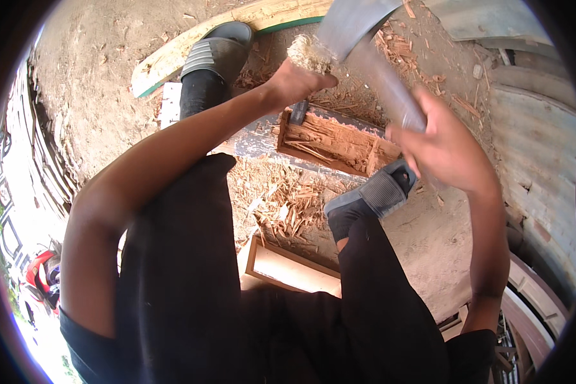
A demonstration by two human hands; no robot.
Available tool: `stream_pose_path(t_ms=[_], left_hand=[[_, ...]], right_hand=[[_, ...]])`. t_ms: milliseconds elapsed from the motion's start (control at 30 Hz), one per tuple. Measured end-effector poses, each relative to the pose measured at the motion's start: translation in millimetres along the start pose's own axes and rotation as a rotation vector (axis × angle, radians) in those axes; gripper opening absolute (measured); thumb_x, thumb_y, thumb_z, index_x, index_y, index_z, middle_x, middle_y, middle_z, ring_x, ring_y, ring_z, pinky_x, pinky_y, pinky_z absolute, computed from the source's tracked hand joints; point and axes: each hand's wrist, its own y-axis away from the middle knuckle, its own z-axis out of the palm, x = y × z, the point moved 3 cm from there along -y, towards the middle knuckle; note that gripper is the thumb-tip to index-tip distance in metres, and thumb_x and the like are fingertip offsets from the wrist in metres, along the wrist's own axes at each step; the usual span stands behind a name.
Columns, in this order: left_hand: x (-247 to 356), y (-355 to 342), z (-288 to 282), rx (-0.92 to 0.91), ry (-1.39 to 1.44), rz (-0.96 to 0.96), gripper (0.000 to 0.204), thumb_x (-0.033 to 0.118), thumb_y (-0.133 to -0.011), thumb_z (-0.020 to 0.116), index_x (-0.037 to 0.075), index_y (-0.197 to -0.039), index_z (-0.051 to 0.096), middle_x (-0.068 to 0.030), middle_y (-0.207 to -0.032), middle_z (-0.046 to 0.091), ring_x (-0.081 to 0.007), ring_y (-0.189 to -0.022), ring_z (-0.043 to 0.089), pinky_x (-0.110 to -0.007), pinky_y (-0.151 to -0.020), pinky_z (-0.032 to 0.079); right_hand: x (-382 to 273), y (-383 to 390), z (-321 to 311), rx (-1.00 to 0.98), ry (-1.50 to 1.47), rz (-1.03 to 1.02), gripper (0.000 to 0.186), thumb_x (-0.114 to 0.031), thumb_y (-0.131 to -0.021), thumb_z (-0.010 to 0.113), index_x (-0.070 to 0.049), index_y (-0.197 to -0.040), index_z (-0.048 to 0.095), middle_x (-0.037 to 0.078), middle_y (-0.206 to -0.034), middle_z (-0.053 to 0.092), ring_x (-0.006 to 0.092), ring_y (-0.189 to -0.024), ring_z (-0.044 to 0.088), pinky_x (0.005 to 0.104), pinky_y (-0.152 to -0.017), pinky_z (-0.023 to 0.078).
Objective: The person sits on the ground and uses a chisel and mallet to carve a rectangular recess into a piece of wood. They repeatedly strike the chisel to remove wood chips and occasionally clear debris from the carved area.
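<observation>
**Dirt ground, bordered at right by metal sheets**

Ground (102, 83) extends left; metal sheets (537, 115) bound the right, a plank (173, 57) the far side. Wood chips (288, 205) surround a hollowed wooden block (339, 142) beside the right sandal (384, 189). Left hand (297, 83): fingers closed round a frayed-topped chisel (309, 56) at the block's corner. Right hand (438, 137): fingers curled round a blurred, broad-headed tool (355, 29).
</observation>
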Motion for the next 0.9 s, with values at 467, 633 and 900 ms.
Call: stream_pose_path(t_ms=[467, 633, 900], left_hand=[[-26.9, -19.4, 4.9, -0.151, -0.201, -0.019, 0.075, 0.039, -0.085, 0.066, -0.019, -0.125, 0.041, -0.0308, -0.127, 0.049, -0.0298, -0.127, 0.042, -0.038, -0.111, 0.028], [-22.5, -15.4, 2.7, -0.035, -0.063, 0.055, 0.052, 0.049, -0.083, 0.064, 0.006, -0.113, 0.066, -0.0103, -0.096, 0.064, -0.0179, -0.088, 0.057, -0.031, -0.082, 0.045], [-7.8, 3.1, -8.8, -0.071, -0.177, -0.163, 0.056, 0.051, -0.082, 0.065, 0.006, -0.114, 0.064, -0.0099, -0.101, 0.064, -0.0178, -0.096, 0.058, -0.033, -0.091, 0.044]], right_hand=[[-28.2, -8.9, -23.0, 0.394, -0.177, -0.32, 0.03, -0.019, -0.087, 0.061, 0.002, -0.106, 0.05, 0.002, -0.067, 0.053, 0.0079, -0.044, 0.049, 0.0237, -0.041, 0.044], [5.2, 5.8, -0.5, -0.198, -0.052, 0.11, 0.034, -0.008, -0.082, 0.064, 0.004, -0.111, 0.05, 0.003, -0.064, 0.053, 0.0083, -0.045, 0.05, 0.0252, -0.041, 0.043], [-27.5, 23.0, -27.6, 0.123, -0.326, -0.083, 0.047, -0.016, -0.083, 0.063, 0.007, -0.12, 0.047, 0.002, -0.07, 0.051, 0.0056, -0.047, 0.045, 0.0208, -0.039, 0.039]])
